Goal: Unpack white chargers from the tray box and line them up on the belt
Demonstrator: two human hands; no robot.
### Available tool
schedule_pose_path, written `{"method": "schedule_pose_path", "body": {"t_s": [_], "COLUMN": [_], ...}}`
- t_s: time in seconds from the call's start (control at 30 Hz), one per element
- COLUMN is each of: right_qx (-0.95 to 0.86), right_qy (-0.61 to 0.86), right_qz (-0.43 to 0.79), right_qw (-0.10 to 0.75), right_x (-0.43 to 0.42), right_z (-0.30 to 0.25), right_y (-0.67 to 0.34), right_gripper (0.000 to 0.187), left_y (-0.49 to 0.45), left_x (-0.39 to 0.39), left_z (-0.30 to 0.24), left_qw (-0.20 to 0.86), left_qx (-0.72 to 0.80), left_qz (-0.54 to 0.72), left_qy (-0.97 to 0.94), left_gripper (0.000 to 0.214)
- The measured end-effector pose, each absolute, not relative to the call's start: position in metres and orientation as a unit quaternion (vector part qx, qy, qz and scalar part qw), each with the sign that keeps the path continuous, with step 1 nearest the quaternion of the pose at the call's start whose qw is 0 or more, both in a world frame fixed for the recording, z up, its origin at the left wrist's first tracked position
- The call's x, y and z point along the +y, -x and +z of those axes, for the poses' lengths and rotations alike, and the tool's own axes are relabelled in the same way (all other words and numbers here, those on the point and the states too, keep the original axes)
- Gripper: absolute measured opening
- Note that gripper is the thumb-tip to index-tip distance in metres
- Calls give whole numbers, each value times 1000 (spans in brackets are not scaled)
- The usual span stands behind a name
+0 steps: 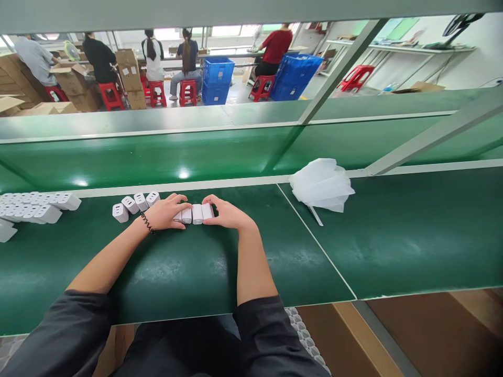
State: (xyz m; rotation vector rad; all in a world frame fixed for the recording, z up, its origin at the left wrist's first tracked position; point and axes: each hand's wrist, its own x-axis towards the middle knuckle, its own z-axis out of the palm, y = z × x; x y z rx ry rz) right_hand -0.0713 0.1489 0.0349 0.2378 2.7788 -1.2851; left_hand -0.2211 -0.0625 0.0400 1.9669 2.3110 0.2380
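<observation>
A short row of white USB chargers (197, 214) lies on the green worktop, side by side between my hands. My left hand (163, 212), with a black coiled band at the wrist, has its fingers and thumb around the left end of the row and partly hides it. At the right end, the thumb and fingers of my right hand (228, 213) pinch the outermost charger (207, 211). Several loose white chargers with dark port slots (140, 201) stand just beyond and left of my left hand.
Many white chargers (47, 213) stand in rows at the far left. A stack of thin white translucent bags (323, 184) lies right of my hands, near a slanted grey metal post (432, 131). Beyond the green belt (165, 162), people sit on red stools beside blue crates (217, 78).
</observation>
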Motion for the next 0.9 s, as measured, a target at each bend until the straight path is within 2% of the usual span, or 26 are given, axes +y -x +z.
{"method": "schedule_pose_path", "body": {"t_s": [0.17, 0.33, 0.47, 0.6, 0.7, 0.8, 0.9], "right_qx": [914, 895, 872, 822, 812, 824, 845], "right_qy": [-57, -45, -57, -40, -46, -57, -88], "right_qz": [-401, -443, -485, -562, -574, -557, -525], "right_qw": [31, 24, 25, 82, 99, 85, 59], "right_x": [143, 140, 143, 146, 146, 144, 143], "right_z": [35, 30, 29, 27, 21, 16, 17], "right_y": [75, 82, 82, 83, 88, 93, 93], "right_gripper": [82, 54, 41, 39, 42, 49, 49], "left_y": [218, 221, 231, 237, 238, 240, 238], "left_x": [-61, -59, -64, -68, -66, -64, -65], "left_z": [37, 39, 52, 57, 52, 48, 51], "left_qw": [42, 63, 182, 324, 396, 383, 298], "left_qx": [763, 768, 773, 767, 743, 737, 777], "left_qz": [72, 116, 190, 216, 227, 241, 205], "left_qy": [-641, -627, -578, -509, -490, -502, -515], "left_gripper": [57, 44, 50, 51, 51, 56, 64]}}
